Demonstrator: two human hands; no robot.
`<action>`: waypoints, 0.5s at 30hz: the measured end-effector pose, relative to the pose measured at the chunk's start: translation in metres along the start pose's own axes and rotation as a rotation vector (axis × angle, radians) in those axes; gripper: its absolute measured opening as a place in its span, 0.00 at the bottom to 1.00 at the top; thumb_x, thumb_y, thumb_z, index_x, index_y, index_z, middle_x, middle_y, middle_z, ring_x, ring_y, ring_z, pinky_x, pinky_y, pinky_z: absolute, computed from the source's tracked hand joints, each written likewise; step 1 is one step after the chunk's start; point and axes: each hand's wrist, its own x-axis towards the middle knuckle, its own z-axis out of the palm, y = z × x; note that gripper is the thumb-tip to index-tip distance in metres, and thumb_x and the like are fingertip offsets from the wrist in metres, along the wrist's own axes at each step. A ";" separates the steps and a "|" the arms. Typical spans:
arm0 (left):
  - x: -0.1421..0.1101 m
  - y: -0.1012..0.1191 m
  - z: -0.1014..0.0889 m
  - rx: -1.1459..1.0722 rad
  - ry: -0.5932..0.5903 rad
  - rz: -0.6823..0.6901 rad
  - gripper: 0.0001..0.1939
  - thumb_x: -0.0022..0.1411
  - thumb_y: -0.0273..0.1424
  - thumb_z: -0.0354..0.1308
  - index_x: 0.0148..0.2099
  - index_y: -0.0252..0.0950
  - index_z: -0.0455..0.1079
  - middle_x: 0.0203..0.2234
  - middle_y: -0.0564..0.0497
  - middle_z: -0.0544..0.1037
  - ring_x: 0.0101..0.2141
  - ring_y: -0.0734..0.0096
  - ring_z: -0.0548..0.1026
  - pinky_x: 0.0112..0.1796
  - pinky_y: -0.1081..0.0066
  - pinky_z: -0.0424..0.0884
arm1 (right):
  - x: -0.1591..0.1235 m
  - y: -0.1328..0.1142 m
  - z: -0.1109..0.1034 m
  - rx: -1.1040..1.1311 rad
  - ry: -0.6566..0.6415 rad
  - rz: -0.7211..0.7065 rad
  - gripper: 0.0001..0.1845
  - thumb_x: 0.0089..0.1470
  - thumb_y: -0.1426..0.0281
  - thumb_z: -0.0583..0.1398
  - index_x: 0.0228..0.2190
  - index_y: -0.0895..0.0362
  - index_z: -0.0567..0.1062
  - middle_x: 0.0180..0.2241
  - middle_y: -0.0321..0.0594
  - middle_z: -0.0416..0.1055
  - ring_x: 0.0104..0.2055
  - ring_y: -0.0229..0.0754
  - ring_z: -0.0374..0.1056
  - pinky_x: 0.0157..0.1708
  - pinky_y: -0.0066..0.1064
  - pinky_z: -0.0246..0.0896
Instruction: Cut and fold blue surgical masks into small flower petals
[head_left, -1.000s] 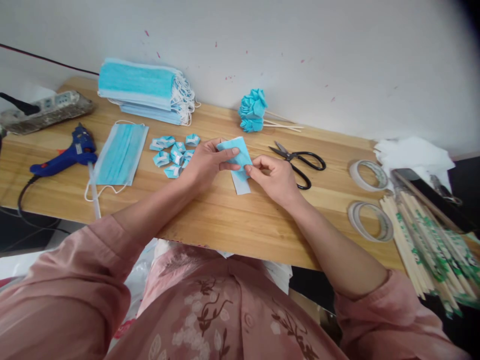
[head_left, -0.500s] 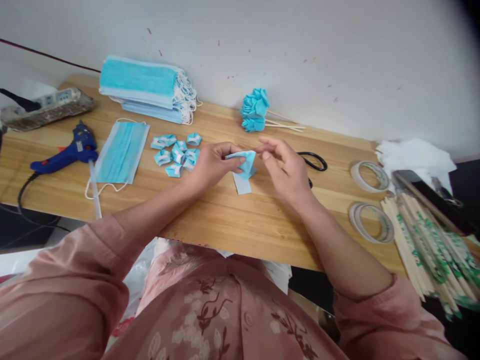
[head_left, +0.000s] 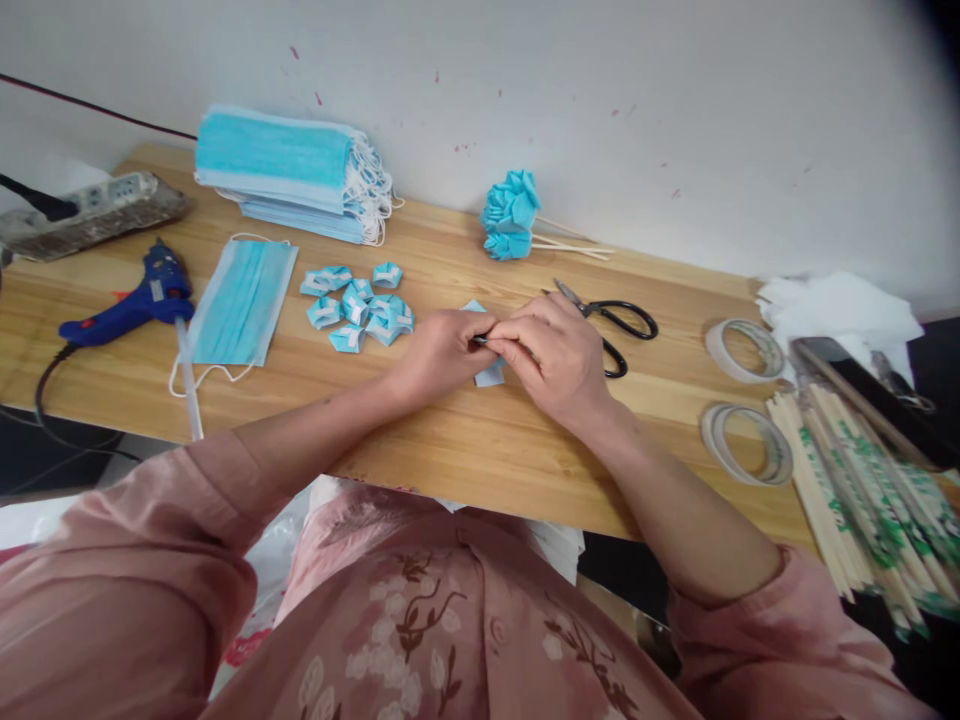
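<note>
My left hand [head_left: 444,350] and my right hand [head_left: 553,352] meet over the middle of the table, thumbs and fingers pinched together. Between the fingertips they hold a small folded piece of blue mask fabric, mostly covered by the fingers. A pale blue fabric piece [head_left: 491,375] shows beneath the hands; whether it joins the held one I cannot tell. Left of my left hand lie several small folded blue pieces [head_left: 355,305] with white strips on them. Close behind my right hand, black-handled scissors [head_left: 621,312] lie on the table, partly covered by it.
A stack of blue masks [head_left: 274,160] stands at the back left, with a single mask [head_left: 244,300] before it. Left of that lie a blue glue gun [head_left: 135,305] and a power strip [head_left: 97,210]. Blue fabric flowers [head_left: 511,215], tape rolls [head_left: 746,445], a phone [head_left: 862,395] and wrapped chopsticks [head_left: 862,500] lie elsewhere.
My right hand has moved left and closed against my left hand at the folded piece, which is now mostly covered. More of the scissors shows.
</note>
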 end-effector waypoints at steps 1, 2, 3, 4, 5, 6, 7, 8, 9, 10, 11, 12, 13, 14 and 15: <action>0.000 0.001 0.000 -0.004 -0.007 -0.012 0.16 0.57 0.27 0.58 0.21 0.36 0.58 0.18 0.56 0.62 0.24 0.76 0.59 0.28 0.71 0.52 | 0.000 -0.001 0.000 -0.004 0.004 0.012 0.13 0.69 0.66 0.57 0.33 0.51 0.79 0.33 0.40 0.76 0.38 0.46 0.68 0.42 0.42 0.62; 0.000 0.001 0.001 -0.013 -0.016 -0.025 0.16 0.57 0.28 0.58 0.21 0.36 0.57 0.17 0.56 0.61 0.24 0.76 0.59 0.28 0.71 0.52 | 0.000 -0.001 0.000 -0.008 0.003 0.025 0.14 0.69 0.66 0.57 0.32 0.51 0.79 0.33 0.40 0.76 0.37 0.46 0.68 0.42 0.42 0.62; -0.001 0.001 0.001 -0.027 -0.027 -0.038 0.16 0.58 0.28 0.58 0.21 0.36 0.58 0.17 0.57 0.60 0.24 0.76 0.59 0.27 0.71 0.52 | 0.000 -0.001 0.000 -0.013 0.003 0.036 0.14 0.69 0.66 0.57 0.32 0.51 0.78 0.33 0.40 0.76 0.37 0.46 0.68 0.42 0.42 0.62; -0.001 0.002 0.000 -0.043 -0.037 -0.051 0.15 0.58 0.29 0.58 0.21 0.36 0.59 0.18 0.57 0.60 0.24 0.76 0.59 0.27 0.72 0.53 | -0.001 -0.002 0.000 -0.017 0.007 0.043 0.14 0.69 0.66 0.57 0.31 0.51 0.78 0.33 0.40 0.76 0.37 0.46 0.68 0.42 0.42 0.61; -0.001 0.001 0.000 -0.059 -0.048 -0.062 0.14 0.58 0.29 0.58 0.21 0.35 0.61 0.18 0.57 0.61 0.24 0.76 0.60 0.28 0.72 0.54 | -0.001 -0.002 0.000 -0.019 0.017 0.046 0.14 0.69 0.66 0.57 0.31 0.51 0.77 0.32 0.40 0.75 0.37 0.46 0.68 0.41 0.42 0.61; -0.001 0.001 0.000 -0.073 -0.057 -0.072 0.13 0.58 0.29 0.58 0.22 0.35 0.63 0.18 0.57 0.63 0.25 0.76 0.61 0.28 0.73 0.55 | -0.001 -0.002 0.001 -0.019 0.030 0.047 0.14 0.69 0.65 0.57 0.30 0.51 0.77 0.32 0.39 0.75 0.36 0.46 0.68 0.41 0.42 0.61; -0.001 0.001 -0.001 -0.087 -0.067 -0.080 0.12 0.58 0.29 0.58 0.22 0.35 0.66 0.18 0.57 0.65 0.25 0.76 0.63 0.28 0.73 0.56 | -0.001 -0.001 0.001 -0.018 0.044 0.048 0.15 0.69 0.65 0.57 0.30 0.51 0.76 0.31 0.39 0.75 0.36 0.46 0.68 0.41 0.42 0.61; -0.001 0.000 -0.001 -0.102 -0.077 -0.087 0.11 0.58 0.28 0.58 0.23 0.35 0.68 0.19 0.56 0.68 0.25 0.75 0.65 0.28 0.74 0.58 | -0.001 -0.001 0.001 -0.015 0.057 0.048 0.15 0.69 0.66 0.57 0.30 0.51 0.76 0.30 0.39 0.75 0.36 0.46 0.67 0.41 0.42 0.61; -0.001 0.000 -0.001 -0.119 -0.087 -0.093 0.11 0.58 0.28 0.58 0.24 0.35 0.69 0.20 0.55 0.71 0.26 0.75 0.67 0.29 0.74 0.60 | -0.001 -0.001 0.002 -0.011 0.065 0.048 0.15 0.69 0.66 0.57 0.29 0.51 0.76 0.30 0.39 0.75 0.35 0.46 0.68 0.41 0.42 0.61; -0.001 0.000 -0.001 -0.136 -0.095 -0.099 0.10 0.58 0.28 0.58 0.24 0.35 0.70 0.21 0.55 0.74 0.27 0.74 0.69 0.29 0.74 0.61 | -0.001 -0.001 0.002 -0.006 0.070 0.047 0.14 0.69 0.66 0.57 0.30 0.51 0.76 0.30 0.39 0.75 0.35 0.46 0.68 0.40 0.42 0.61; -0.001 -0.001 -0.001 -0.153 -0.101 -0.105 0.10 0.59 0.28 0.58 0.25 0.35 0.71 0.21 0.54 0.75 0.27 0.74 0.71 0.30 0.74 0.62 | -0.001 -0.001 0.002 -0.001 0.076 0.044 0.14 0.69 0.66 0.57 0.30 0.51 0.76 0.30 0.38 0.75 0.35 0.46 0.68 0.40 0.42 0.61; -0.001 -0.002 -0.001 -0.165 -0.106 -0.110 0.10 0.59 0.28 0.58 0.25 0.35 0.71 0.22 0.54 0.76 0.27 0.73 0.71 0.30 0.74 0.63 | -0.001 -0.001 0.002 0.006 0.082 0.039 0.14 0.68 0.66 0.57 0.30 0.51 0.76 0.30 0.38 0.75 0.35 0.45 0.68 0.40 0.42 0.61; -0.001 -0.002 -0.001 -0.173 -0.109 -0.115 0.10 0.59 0.28 0.58 0.25 0.35 0.71 0.21 0.54 0.76 0.26 0.73 0.72 0.29 0.74 0.63 | -0.001 -0.001 0.003 0.013 0.089 0.035 0.13 0.68 0.66 0.57 0.30 0.51 0.76 0.30 0.38 0.75 0.35 0.45 0.67 0.39 0.42 0.61; -0.001 -0.003 -0.002 -0.177 -0.111 -0.117 0.10 0.59 0.29 0.59 0.25 0.35 0.71 0.21 0.54 0.76 0.26 0.73 0.72 0.29 0.74 0.63 | -0.001 -0.001 0.003 0.017 0.094 0.035 0.13 0.68 0.66 0.58 0.30 0.51 0.76 0.30 0.38 0.75 0.35 0.45 0.67 0.39 0.42 0.61; -0.001 -0.004 -0.002 -0.180 -0.113 -0.117 0.10 0.60 0.29 0.59 0.25 0.35 0.72 0.20 0.54 0.76 0.25 0.73 0.72 0.29 0.74 0.64 | -0.001 0.000 0.003 0.019 0.095 0.039 0.13 0.68 0.66 0.58 0.30 0.51 0.76 0.29 0.38 0.75 0.35 0.45 0.67 0.39 0.42 0.61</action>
